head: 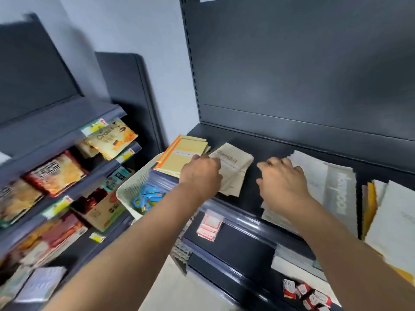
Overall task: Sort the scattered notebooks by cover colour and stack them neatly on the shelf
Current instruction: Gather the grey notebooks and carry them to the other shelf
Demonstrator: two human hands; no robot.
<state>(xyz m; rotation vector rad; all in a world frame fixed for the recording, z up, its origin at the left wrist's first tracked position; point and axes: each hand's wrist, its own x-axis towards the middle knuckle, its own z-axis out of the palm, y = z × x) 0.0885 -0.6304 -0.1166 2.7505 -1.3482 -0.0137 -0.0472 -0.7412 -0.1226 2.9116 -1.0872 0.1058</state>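
Note:
On the dark shelf (280, 151) lie three groups of notebooks. A stack of yellow notebooks with orange spines (179, 153) sits at the left end. Beside it lie brown kraft notebooks (233, 169), and my left hand (201, 173) rests on their left edge, fingers curled down; whether it grips them is hidden. A spread of white and grey notebooks (332, 182) lies to the right. My right hand (281, 180) hovers over the bare shelf at their left edge, fingers loosely bent, holding nothing.
More white and yellow-edged notebooks (386, 212) lie at the far right. A white basket (132, 189) with blue items stands below the yellow stack. Snack packets (56, 173) fill the shelves to the left. Price-tag holders (210, 224) hang on the shelf's front rail.

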